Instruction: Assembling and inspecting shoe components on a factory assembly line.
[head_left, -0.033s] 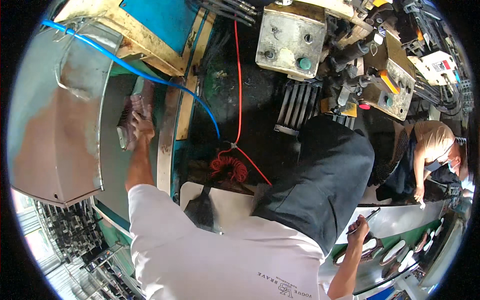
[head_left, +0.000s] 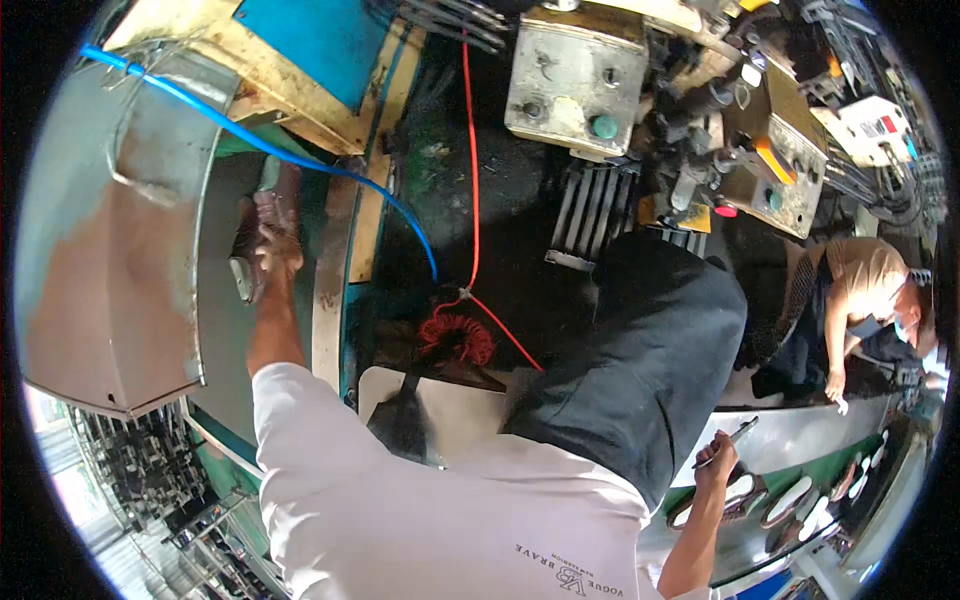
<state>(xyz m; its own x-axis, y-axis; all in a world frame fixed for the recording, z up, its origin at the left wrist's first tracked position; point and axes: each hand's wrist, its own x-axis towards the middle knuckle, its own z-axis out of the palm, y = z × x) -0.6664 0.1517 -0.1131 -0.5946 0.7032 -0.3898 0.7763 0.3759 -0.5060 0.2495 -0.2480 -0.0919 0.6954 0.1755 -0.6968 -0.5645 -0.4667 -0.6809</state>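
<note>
At far left, my left hand (head_left: 281, 252) reaches onto a grey surface with a pair of brown shoes. Its fingers close over the nearer part of one brown shoe (head_left: 278, 207). Beside it, leaning against my fingers, is the other brown shoe (head_left: 243, 248) with a pale end. Their lower parts are partly hidden by the hand. My right hand (head_left: 718, 459), low on the right beside my dark trousers, is wrapped round a slim dark tool (head_left: 744, 431), whose thin end sticks out past the fingers; its exact kind is not clear.
A metal hood (head_left: 120, 300) and a blue hose (head_left: 300, 158) border the left surface. Red coiled hose (head_left: 458, 340) hangs ahead. Control boxes (head_left: 575, 85) stand at the top. Shoes with white insides (head_left: 787, 501) lie on the green belt at right, near another person (head_left: 860, 285).
My left hand and the brown shoes shift very slightly, with the fingers drawn a little closer together. The right hand keeps its hold on the tool.
</note>
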